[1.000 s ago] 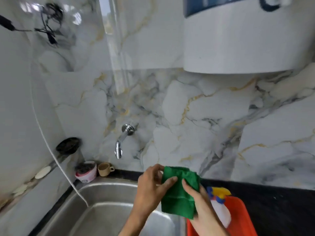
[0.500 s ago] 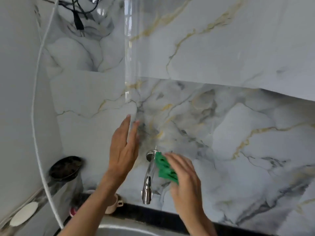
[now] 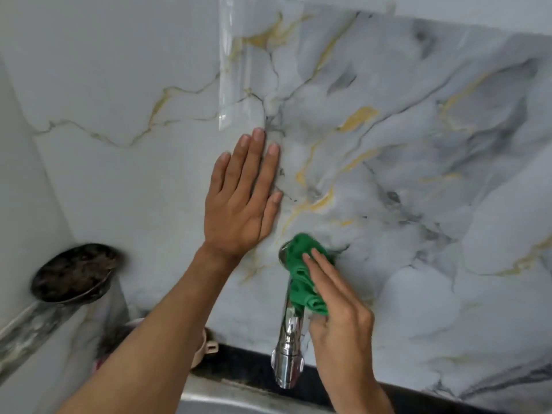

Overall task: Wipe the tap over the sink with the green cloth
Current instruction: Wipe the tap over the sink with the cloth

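A chrome tap [image 3: 287, 348] juts from the marble wall and points down over the steel sink [image 3: 239, 404]. The green cloth [image 3: 303, 277] is bunched over the tap's upper part, near the wall. My right hand [image 3: 337, 318] presses the cloth against the tap from the right, fingers stretched along it. My left hand [image 3: 242, 198] lies flat on the wall, up and left of the tap, fingers spread and holding nothing. The tap's base is hidden under the cloth.
A dark round dish [image 3: 71, 271] sits on a ledge at the left wall. A beige cup [image 3: 206, 348] stands behind my left forearm on the black counter edge [image 3: 245, 366]. The marble wall [image 3: 418, 174] fills the view right of the tap.
The view has closed in on the tap. My left hand has flattened against the wall. My right hand has pushed the cloth further over the tap's upper part.
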The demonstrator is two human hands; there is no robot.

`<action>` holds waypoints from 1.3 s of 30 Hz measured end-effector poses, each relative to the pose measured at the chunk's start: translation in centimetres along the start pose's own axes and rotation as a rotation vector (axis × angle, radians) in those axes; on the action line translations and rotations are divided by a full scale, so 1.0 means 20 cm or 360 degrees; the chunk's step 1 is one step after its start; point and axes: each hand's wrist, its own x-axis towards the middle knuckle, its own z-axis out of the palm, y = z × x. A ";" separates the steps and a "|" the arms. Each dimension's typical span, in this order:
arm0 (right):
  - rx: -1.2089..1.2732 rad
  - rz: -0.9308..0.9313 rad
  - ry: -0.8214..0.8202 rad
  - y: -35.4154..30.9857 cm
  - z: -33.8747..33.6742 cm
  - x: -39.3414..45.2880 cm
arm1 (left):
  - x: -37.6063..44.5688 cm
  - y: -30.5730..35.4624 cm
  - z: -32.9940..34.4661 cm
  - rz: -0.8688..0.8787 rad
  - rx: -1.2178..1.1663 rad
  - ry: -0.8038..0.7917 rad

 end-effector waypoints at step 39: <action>-0.0020 0.0123 -0.0621 -0.18 -0.16 0.15 | 0.00 -0.01 0.03 0.0038 0.0066 0.0085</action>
